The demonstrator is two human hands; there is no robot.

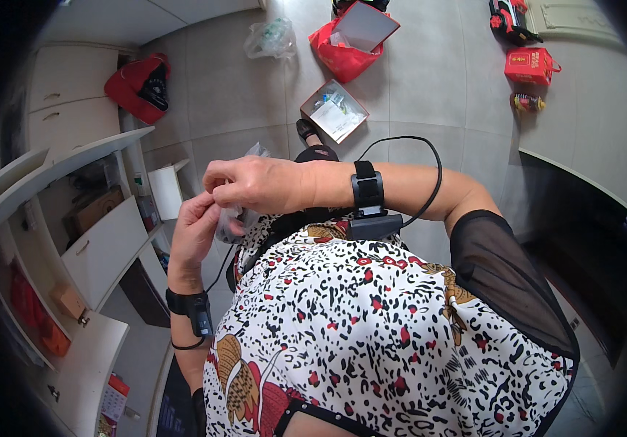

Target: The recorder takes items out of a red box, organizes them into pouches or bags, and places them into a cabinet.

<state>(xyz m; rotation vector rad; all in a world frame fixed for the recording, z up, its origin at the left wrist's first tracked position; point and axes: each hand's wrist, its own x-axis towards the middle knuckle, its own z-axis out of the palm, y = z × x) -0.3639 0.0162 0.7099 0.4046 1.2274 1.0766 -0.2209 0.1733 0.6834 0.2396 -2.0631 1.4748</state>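
A thin clear plastic bag (229, 228) hangs beneath my fingers, and part of it shows behind my right hand. My left hand (197, 224) pinches it between thumb and fingers. Coming across from the right, my right hand (256, 183) grips the same bag, its fingertips touching those of my left. What the bag holds cannot be made out. On the floor beyond lies an open box (340, 134) with papers and small plastic-wrapped things in it. Past it stands a red bag (346, 65) with a box lid (369, 24) leaning in it.
Another clear plastic bag (272, 39) lies on the tiles. At left are an open white cabinet (103, 251) and a red bag (133, 90). At right stand a red carton (529, 66), a bottle (527, 102) and a toy vehicle (510, 21). Cables run from my wrist straps.
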